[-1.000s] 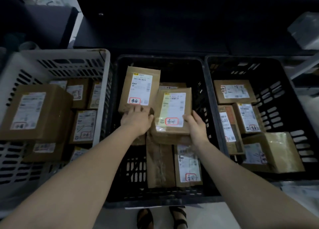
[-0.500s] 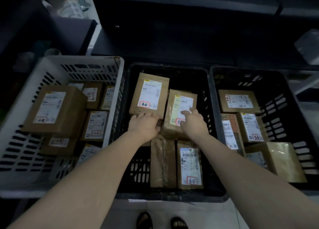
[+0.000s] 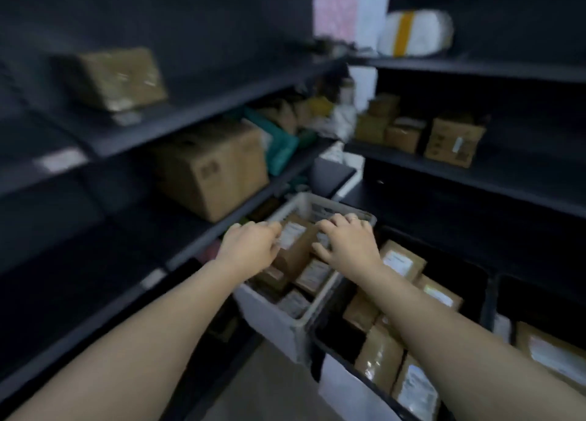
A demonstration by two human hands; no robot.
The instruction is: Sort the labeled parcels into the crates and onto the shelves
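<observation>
Head view is blurred, but both hands are over the white crate [image 3: 272, 322], on a brown parcel [image 3: 296, 255] that stands tilted on the other parcels inside. The left hand [image 3: 250, 246] has its fingers curled round the parcel's left edge, near the white label. The right hand [image 3: 350, 241] lies over the top right corner, fingers bent and a little spread, thumb against the side. I judge the step is either taking this parcel out or settling it in; which one I cannot tell. If it is coming out, the next move calls for reading its label and choosing between the black crate [image 3: 326, 341] beside and the dark shelves [image 3: 203, 105]. Both forearms reach forward, nearly straight, wrists bent slightly down
</observation>
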